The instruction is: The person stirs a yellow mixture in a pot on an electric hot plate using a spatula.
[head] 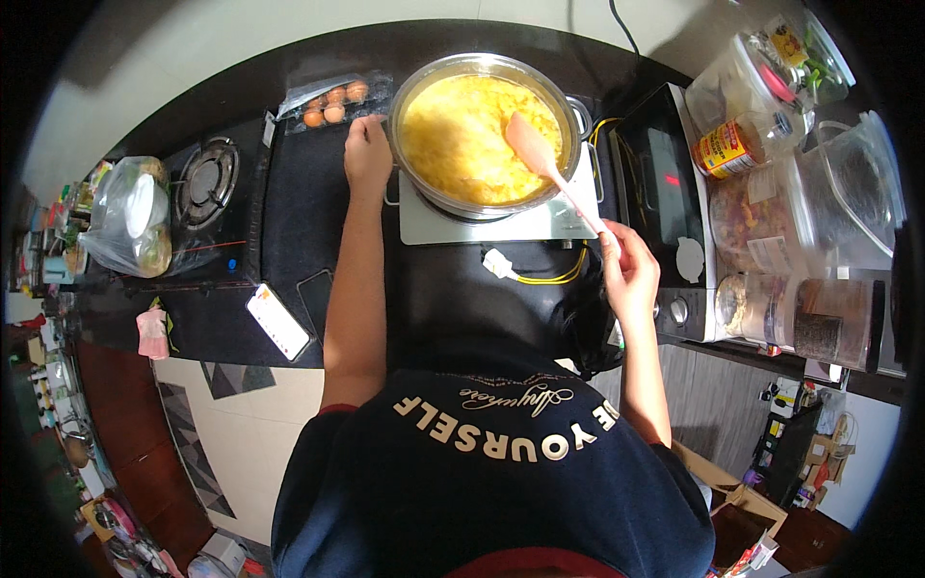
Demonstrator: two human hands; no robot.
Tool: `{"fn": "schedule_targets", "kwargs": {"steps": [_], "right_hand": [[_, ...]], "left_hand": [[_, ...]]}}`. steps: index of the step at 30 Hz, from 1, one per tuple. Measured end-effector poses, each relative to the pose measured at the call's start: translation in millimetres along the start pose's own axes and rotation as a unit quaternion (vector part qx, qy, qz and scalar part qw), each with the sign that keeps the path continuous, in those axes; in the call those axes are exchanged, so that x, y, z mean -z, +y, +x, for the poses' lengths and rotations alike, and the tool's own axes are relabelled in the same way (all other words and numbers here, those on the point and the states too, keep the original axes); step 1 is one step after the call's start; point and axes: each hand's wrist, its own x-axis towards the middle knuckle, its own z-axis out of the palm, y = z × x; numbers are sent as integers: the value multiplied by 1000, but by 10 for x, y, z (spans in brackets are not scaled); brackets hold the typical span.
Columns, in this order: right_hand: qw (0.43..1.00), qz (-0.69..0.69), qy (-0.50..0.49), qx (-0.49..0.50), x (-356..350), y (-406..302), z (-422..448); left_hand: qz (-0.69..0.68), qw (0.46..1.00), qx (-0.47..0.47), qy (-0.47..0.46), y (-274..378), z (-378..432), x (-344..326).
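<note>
A large metal pot stands on a white portable cooktop. It holds a yellow, soup-like food with small pieces in it, partly veiled by haze. My right hand grips the handle of a pink spatula, whose head rests in the food at the pot's right side. At the pot's left side my left hand is closed at the rim, seemingly on the side handle, which the fingers hide. Just beyond that hand lies a clear plastic carton of brown eggs.
A gas burner and a plastic bag of food are at left. A lit phone lies near the counter's front edge. A white plug lies before the cooktop. A microwave with plastic containers on it bounds the right.
</note>
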Motion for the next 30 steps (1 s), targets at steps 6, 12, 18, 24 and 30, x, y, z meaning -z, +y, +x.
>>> {"fn": "schedule_targets", "kwargs": {"steps": [6, 12, 18, 24, 30], "right_hand": [[961, 240, -15, -136, -51, 299, -44], [934, 277, -21, -226, 572, 345, -228], [963, 140, -44, -227, 1255, 59, -321], [973, 91, -86, -196, 1219, -131, -100], [977, 28, -142, -157, 1252, -365, 39]], "left_hand": [[-2, 1000, 4, -11, -1, 0, -15], [-1, 1000, -22, 5, 1, -15, 0], [6, 1000, -14, 2, 87, -31, 12], [11, 1000, 0, -1, 48, -3, -8], [-12, 1000, -11, -7, -67, 35, -19]]}}
